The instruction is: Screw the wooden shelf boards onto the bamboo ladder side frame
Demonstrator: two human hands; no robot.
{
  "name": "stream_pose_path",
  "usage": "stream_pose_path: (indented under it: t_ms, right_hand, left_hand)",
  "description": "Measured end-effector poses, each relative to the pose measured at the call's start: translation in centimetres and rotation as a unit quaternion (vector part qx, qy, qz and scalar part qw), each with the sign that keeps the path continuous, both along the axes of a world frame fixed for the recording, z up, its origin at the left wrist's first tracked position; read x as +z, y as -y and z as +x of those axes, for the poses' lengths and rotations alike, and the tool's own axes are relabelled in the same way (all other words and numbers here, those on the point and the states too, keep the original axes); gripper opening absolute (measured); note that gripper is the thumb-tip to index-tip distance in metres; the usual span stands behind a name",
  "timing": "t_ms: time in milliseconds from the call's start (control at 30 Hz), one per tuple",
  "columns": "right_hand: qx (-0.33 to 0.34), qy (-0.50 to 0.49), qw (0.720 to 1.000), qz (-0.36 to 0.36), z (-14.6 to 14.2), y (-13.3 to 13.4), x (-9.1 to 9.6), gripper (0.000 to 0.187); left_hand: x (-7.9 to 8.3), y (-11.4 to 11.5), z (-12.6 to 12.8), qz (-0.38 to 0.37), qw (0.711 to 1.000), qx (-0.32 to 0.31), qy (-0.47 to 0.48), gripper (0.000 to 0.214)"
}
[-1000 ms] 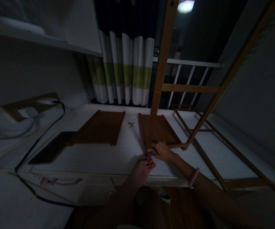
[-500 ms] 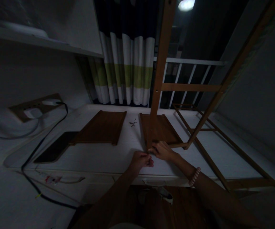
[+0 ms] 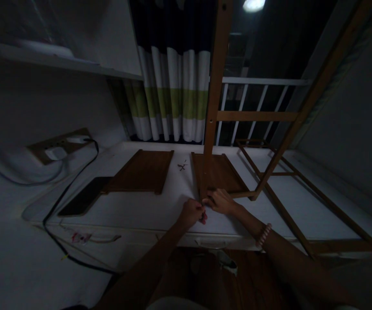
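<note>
A wooden ladder-like frame [image 3: 209,142] stands upright on the white desk, its near left leg coming down between my hands. My right hand [image 3: 220,201], with a beaded bracelet at the wrist, has its fingers closed at the foot of that leg. Right beside it, my left hand [image 3: 192,212] is curled with the fingertips pinched by the leg's lower end; whatever it holds is too small and dark to make out. Behind the leg lies a brown wooden panel [image 3: 227,172] with raised edges. Several small screws or similar pieces [image 3: 182,166] lie on the desk left of it.
Another wooden panel [image 3: 142,172] lies to the left, touching or overlapping a dark tablet-like slab [image 3: 84,197]. A second wooden frame [image 3: 278,206] rests along the right side. A black cable [image 3: 71,183] runs from the wall socket [image 3: 59,144] over the desk's left edge. A striped curtain [image 3: 173,99] hangs behind.
The view has shifted slightly. Both hands stay at the foot of the leg, with the left hand turned a little and the frame tilting very slightly left.
</note>
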State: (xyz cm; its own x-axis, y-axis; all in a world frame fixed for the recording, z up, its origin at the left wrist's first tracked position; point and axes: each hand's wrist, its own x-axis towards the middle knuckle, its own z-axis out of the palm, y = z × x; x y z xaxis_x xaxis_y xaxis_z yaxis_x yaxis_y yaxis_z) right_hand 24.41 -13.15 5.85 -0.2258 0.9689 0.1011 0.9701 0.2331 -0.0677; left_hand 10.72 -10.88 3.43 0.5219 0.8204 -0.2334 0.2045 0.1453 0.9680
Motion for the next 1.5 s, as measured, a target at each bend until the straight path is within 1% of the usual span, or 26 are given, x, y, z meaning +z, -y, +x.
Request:
stream_pose_path:
  t_ms: [67, 167, 233, 267, 467, 567, 733, 933, 1033, 1167, 1300, 1500]
  right_hand:
    - [-0.003, 0.001, 1.0, 0.003, 0.0, 0.0, 0.0, 0.033]
    - [0.0, 0.004, 1.0, 0.003, 0.1, 0.0, 0.0, 0.033]
    - [0.002, 0.005, 1.0, -0.003, 0.0, 0.0, 0.1, 0.033]
    - [0.0, 0.005, 1.0, -0.007, 0.0, 0.0, 0.1, 0.033]
    - [-0.005, 0.007, 1.0, -0.018, -0.1, 0.0, 0.5, 0.034]
    - [-0.001, 0.007, 1.0, -0.009, -0.1, 0.0, 0.4, 0.033]
    - [-0.001, 0.009, 1.0, 0.002, 0.0, 0.0, 0.0, 0.032]
    - [-0.008, 0.011, 1.0, -0.001, 0.0, 0.0, 0.0, 0.033]
    - [-0.005, 0.014, 1.0, -0.008, 0.1, 0.0, 0.1, 0.034]
    - [-0.004, 0.006, 1.0, -0.018, 0.1, 0.0, 0.1, 0.033]
    - [0.006, -0.006, 1.0, -0.004, 0.1, 0.0, 0.1, 0.033]
    - [-0.001, 0.0, 1.0, -0.004, 0.1, 0.1, 0.0, 0.034]
  left_hand:
    - [0.1, 0.0, -0.4, 0.002, 1.0, -0.022, 0.009, 0.023]
    - [0.3, -0.2, -1.1, -0.013, 0.994, -0.093, 0.054, 0.01]
    - [0.3, -0.3, -1.5, -0.023, 0.988, -0.13, 0.082, 0.01]
    - [0.3, -0.4, -1.6, -0.027, 0.986, -0.137, 0.087, 0.012]
    - [0.0, -0.9, -1.4, -0.038, 0.985, -0.15, 0.074, 0.013]
    - [0.4, -1.0, -1.3, -0.04, 0.985, -0.157, 0.052, 0.011]
    - [1.1, -1.1, -1.3, -0.006, 0.986, -0.167, 0.02, 0.011]
    - [0.7, -1.5, -0.8, -0.029, 0.988, -0.151, -0.019, 0.016]
    - [0.7, -1.8, -0.7, -0.03, 0.985, -0.165, -0.029, 0.017]
    - [1.2, -1.9, -0.6, -0.023, 0.983, -0.173, -0.056, 0.017]
    - [2.0, -1.6, -0.5, -0.003, 0.98, -0.176, -0.096, 0.019]
    - [2.7, -1.4, -0.3, 0.006, 0.976, -0.187, -0.11, 0.021]
